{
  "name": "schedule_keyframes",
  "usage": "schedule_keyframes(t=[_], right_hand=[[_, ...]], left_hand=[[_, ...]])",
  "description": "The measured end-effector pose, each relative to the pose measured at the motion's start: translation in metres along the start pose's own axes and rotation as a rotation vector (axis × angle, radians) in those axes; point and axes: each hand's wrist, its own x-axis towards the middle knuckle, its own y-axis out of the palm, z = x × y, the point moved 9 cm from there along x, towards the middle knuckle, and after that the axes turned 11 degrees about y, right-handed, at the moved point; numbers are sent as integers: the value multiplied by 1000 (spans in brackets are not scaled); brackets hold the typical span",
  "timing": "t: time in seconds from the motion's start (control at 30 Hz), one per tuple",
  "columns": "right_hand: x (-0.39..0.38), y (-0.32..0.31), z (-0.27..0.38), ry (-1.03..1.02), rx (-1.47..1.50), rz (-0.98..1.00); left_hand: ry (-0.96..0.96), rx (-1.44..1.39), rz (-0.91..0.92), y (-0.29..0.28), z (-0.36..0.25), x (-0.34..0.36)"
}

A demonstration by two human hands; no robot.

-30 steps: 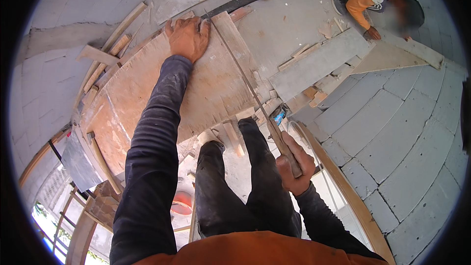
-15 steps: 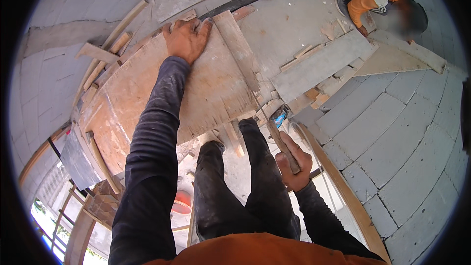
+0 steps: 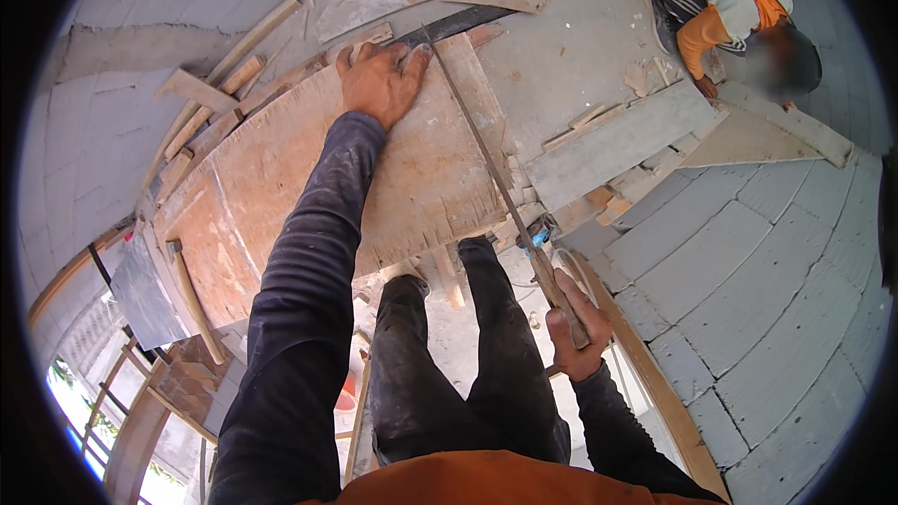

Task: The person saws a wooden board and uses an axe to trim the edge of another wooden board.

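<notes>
A large worn plywood sheet [image 3: 309, 178] lies in front of me, its near edge splintered. My left hand [image 3: 385, 82] rests on its far part, fingers spread and slightly bent, thumb beside the far end of a saw blade. The handsaw [image 3: 491, 164] crosses the sheet near its right end, seen nearly edge-on; how deep its teeth sit cannot be told. My right hand [image 3: 580, 327] is closed around the wooden saw handle, off the near edge of the sheet. A narrow strip of plywood [image 3: 477, 84] lies right of the blade.
At the upper right a crouching co-worker [image 3: 720, 14] reaches to a board. A grey plank [image 3: 617, 145] lies right of the plywood, with wood scraps around it. A hammer [image 3: 195, 299] rests at the left. Grey block walls [image 3: 758, 262] curve along both sides.
My right hand and the saw handle have shifted slightly toward me and right. More of the blade shows across the plywood. My left hand stays on the sheet; the whole view has shifted slightly.
</notes>
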Motion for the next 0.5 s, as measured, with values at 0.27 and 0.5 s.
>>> schedule_keyframes(t=[0.27,0.5], right_hand=[[6,2,20,35,-33,-38],[15,14,60,-3,-92,-52]], left_hand=[[-27,-24,21,-1,-3,-1],[-63,-36,39,-7,-3,-1]])
